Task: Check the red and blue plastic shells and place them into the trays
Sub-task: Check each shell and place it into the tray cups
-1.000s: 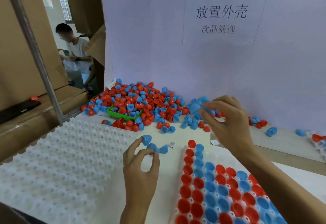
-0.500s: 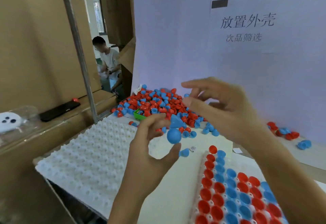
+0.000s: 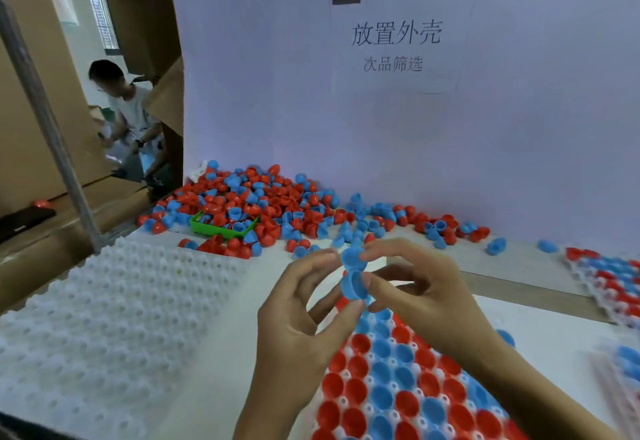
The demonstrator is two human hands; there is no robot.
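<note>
White table (image 3: 221, 318), two hands (image 3: 294, 328) (image 3: 426, 297), two blue shells (image 3: 353, 285)

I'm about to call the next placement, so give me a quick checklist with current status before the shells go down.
1. Shells in hand: ok. Two blue shells are held between both hands above the table.
2. Left hand grip: ok, thumb and fingertips pinch the lower shell.
3. Right hand grip: ok, fingertips pinch the shells from the other side.
4. Shell condition: cannot tell; the lower one shows its open cup, defects too small to judge.
5. Free socket in the filled tray: cannot tell; the hands hide its near end.
6. Empty white tray available: ok, on the left, no shells in it.
</note>
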